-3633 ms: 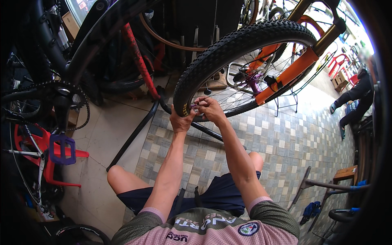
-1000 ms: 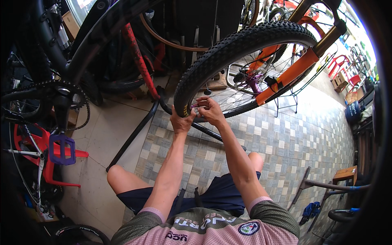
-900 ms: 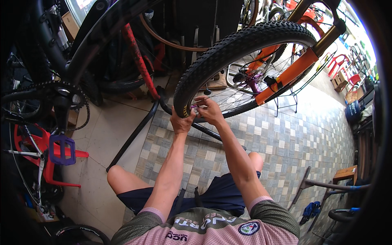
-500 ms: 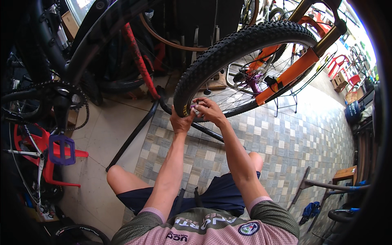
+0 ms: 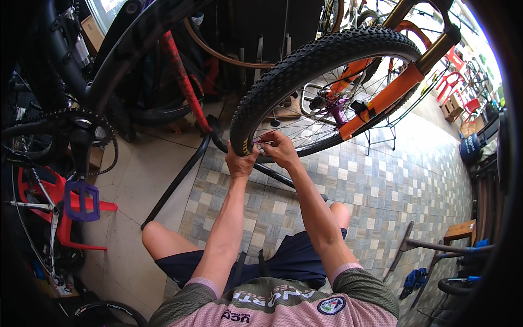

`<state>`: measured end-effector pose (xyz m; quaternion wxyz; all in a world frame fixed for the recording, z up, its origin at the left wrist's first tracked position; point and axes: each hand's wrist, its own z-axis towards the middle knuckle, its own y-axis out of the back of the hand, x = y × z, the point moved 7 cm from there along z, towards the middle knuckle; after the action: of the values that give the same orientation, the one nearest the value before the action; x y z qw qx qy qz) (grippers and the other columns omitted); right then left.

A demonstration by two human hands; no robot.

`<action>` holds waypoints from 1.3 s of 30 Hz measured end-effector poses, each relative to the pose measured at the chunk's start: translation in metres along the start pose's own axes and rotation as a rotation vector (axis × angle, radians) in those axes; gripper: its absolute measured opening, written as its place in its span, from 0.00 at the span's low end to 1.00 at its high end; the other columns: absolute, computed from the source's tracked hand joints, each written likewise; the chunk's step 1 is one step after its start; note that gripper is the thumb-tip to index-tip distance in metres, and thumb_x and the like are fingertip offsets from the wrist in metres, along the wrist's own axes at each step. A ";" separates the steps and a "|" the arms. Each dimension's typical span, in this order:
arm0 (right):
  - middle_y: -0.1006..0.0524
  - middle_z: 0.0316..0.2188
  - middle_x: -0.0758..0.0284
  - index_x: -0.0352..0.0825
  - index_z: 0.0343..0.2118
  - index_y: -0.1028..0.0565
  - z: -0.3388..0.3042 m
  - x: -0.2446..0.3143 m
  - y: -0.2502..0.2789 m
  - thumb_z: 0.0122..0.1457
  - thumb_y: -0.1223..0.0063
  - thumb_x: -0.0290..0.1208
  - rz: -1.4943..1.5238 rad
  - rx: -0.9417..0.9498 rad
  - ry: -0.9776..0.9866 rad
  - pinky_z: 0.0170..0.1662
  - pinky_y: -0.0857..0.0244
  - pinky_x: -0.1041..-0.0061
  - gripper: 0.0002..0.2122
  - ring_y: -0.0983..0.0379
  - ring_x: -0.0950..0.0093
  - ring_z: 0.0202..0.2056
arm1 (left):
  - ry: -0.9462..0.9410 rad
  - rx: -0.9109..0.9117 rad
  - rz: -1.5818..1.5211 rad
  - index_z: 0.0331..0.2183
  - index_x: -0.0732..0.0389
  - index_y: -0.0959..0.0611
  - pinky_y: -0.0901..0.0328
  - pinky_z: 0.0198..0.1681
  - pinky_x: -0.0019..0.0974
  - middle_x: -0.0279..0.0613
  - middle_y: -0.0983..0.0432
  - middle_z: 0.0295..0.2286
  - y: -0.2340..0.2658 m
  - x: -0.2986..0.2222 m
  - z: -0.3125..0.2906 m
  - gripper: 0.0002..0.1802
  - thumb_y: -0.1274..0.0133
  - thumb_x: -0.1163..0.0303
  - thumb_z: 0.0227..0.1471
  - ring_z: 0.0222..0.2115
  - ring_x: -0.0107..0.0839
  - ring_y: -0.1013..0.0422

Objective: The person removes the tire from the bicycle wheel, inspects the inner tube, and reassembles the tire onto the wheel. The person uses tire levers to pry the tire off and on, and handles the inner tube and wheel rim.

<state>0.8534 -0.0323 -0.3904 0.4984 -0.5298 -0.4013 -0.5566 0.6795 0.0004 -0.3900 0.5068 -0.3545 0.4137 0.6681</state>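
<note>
At the left, a crank (image 5: 83, 136) hangs above a purple pedal (image 5: 81, 201), with a red plastic piece (image 5: 108, 207) just behind the pedal. Farther right, a red post (image 5: 185, 82) slants down to a black tubular leg (image 5: 177, 181) on the floor. The left hand (image 5: 241, 161) has its grip closed around the low near end of a knobbly black tyre (image 5: 272, 87), thumb on the inner side; its other fingers are mostly hidden. A small purple piece (image 5: 257, 140) sits at the rim between the two hands. The right hand (image 5: 278, 147) has its fingers bent and nearly together beside that piece; whether they pinch it, I cannot tell. Right of the hands, spokes run to a purple hub (image 5: 338, 111), beside an orange fork leg (image 5: 378, 103). A wooden stool (image 5: 460, 231) stands at the far right.
</note>
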 end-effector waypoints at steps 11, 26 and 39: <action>0.16 0.41 0.63 0.31 0.48 0.20 -0.003 0.021 -0.015 0.64 0.39 0.24 -0.454 -0.102 0.110 0.33 0.24 0.76 0.11 0.19 0.79 0.31 | -0.005 0.004 0.033 0.48 0.61 0.20 0.24 0.40 0.45 0.47 0.15 0.35 0.005 0.000 -0.003 0.30 0.30 0.58 0.45 0.36 0.45 0.16; 0.16 0.29 0.65 0.34 0.45 0.17 -0.012 0.030 -0.014 0.67 0.41 0.27 -0.573 -0.158 0.249 0.31 0.28 0.75 0.07 0.20 0.79 0.27 | 0.001 0.013 0.049 0.48 0.60 0.20 0.24 0.41 0.44 0.46 0.15 0.34 0.007 -0.002 0.000 0.30 0.29 0.60 0.45 0.36 0.44 0.17; 0.15 0.36 0.66 0.32 0.47 0.20 -0.009 0.014 -0.006 0.65 0.41 0.22 -0.175 -0.086 -0.008 0.30 0.28 0.78 0.09 0.22 0.81 0.25 | -0.040 -0.006 0.026 0.44 0.61 0.21 0.24 0.36 0.46 0.47 0.16 0.30 0.008 -0.008 0.003 0.29 0.28 0.58 0.44 0.34 0.47 0.16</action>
<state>0.8466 -0.0417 -0.3767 0.4233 -0.5157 -0.4237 -0.6126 0.6733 -0.0013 -0.3804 0.5054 -0.3371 0.4060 0.6827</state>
